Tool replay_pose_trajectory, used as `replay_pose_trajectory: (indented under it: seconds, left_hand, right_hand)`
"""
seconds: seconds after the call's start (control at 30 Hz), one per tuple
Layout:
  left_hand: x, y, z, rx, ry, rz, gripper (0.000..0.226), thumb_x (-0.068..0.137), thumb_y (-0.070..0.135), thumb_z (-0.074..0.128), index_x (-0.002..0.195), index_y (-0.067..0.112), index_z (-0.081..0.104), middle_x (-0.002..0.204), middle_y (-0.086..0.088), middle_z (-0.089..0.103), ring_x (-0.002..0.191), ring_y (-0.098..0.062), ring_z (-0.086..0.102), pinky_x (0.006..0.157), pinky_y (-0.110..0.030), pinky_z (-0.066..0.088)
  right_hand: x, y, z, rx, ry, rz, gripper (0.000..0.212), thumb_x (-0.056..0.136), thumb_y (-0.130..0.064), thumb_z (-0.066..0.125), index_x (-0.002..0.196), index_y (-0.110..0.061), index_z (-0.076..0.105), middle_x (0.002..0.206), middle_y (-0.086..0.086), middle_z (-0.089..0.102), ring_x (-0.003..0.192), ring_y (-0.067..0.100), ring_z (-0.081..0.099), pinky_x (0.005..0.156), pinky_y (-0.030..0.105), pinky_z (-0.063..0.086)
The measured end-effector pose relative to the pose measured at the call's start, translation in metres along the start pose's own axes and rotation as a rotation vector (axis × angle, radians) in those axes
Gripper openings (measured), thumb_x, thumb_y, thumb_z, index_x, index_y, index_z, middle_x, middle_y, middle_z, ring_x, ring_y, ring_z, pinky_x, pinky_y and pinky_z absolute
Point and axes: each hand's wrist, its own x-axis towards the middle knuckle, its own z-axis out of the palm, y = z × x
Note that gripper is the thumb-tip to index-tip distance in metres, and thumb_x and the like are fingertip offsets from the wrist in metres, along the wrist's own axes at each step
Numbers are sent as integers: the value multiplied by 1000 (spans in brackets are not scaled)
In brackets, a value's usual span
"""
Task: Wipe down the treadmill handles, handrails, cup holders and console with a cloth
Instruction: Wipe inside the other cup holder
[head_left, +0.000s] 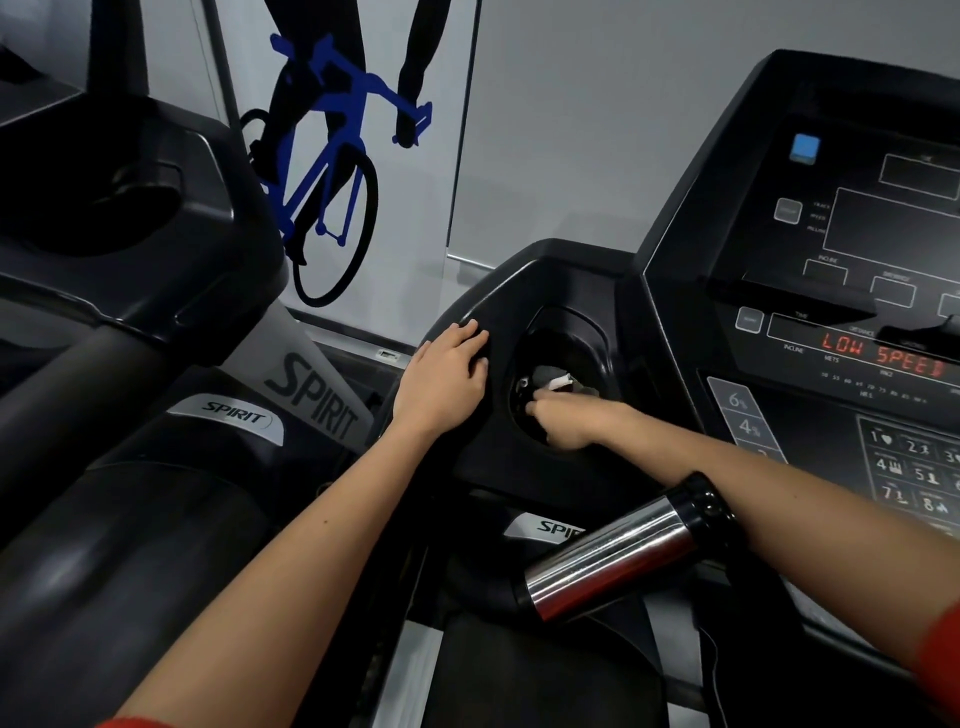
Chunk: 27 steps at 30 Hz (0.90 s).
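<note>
My right hand (563, 421) reaches down into the left cup holder (582, 332) of the black treadmill and grips a grey cloth (553, 375) with a white tag inside it. Part of the cloth is hidden by the hand and the holder's wall. My left hand (447, 382) rests flat, fingers straight, on the console's black rim just left of the cup holder. The console (852, 291) with its display reading "LOW SPEED" rises on the right. A chrome handle (613, 558) juts out below my right forearm.
A second black treadmill (130, 218) with its own cup holder and handrail (62, 395) stands close on the left. A grey wall with a blue bicycle graphic (332, 156) lies behind. A keypad (909, 467) sits on the lower right of the console.
</note>
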Motion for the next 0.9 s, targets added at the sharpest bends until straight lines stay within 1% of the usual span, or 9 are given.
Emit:
replay_pose_trajectory:
  seconds: [0.13,0.23,0.37,0.47,0.5,0.57,0.67,0.73,0.9]
  left_hand:
    - [-1,0,0,-7,-3,-4,44,97,26,40,141,22,39,152,7,30,142,-8,18,117,-35,17]
    - [-1,1,-1,-11,0,-9,44,97,27,41,141,22,39,152,8,30,142,-7,19,117,-34,17]
    - [-1,1,-1,-2,1,-11,44,97,27,41,141,23,39,152,8,30,142,-7,19,117,-33,17]
    - [-1,1,0,-2,14,-12,44,97,27,41,140,23,41,151,8,31,142,-7,20,117,-33,18]
    - [-1,1,0,1,18,-13,44,97,27,41,140,23,41,151,9,31,142,-7,20,117,-33,17]
    - [-1,1,1,10,21,-13,44,97,27,41,140,23,40,151,9,31,142,-7,19,117,-33,16]
    - [-2,2,2,23,19,-11,44,97,27,40,141,23,39,152,9,30,142,-7,18,118,-33,15]
    - [-3,2,1,32,14,-6,44,98,26,39,142,23,37,153,9,28,143,-8,17,118,-33,13]
    - [-4,4,-1,33,-5,-8,44,98,26,37,143,22,36,153,8,27,143,-7,15,116,-32,11]
  right_hand:
    - [-2,-5,3,-54,21,78,36,93,-13,43,126,1,43,132,20,44,118,38,49,92,44,42]
    - [-7,-9,-10,-15,13,141,33,91,-16,48,117,2,55,121,20,56,107,36,57,77,35,44]
    - [-7,-5,-17,304,-131,70,25,84,1,42,96,9,62,82,14,57,70,21,53,58,28,38]
    - [-10,-3,-14,575,-48,56,23,75,10,36,80,9,59,64,5,48,59,12,40,50,21,32]
    - [-12,-4,-11,604,-28,51,26,76,10,36,83,7,61,66,4,53,61,12,45,53,20,37]
    - [-13,-4,-3,589,-33,13,33,83,3,38,102,-2,65,91,7,66,84,19,60,75,26,49]
    - [-7,-1,3,391,-87,11,36,90,-16,44,124,-15,55,128,7,55,119,25,51,97,31,42]
    - [-2,0,2,308,-112,39,40,91,-23,45,130,-17,51,135,7,50,124,25,47,97,30,40]
    - [-5,-5,-3,-48,89,147,48,91,-45,46,119,-7,56,125,16,55,116,35,51,90,37,44]
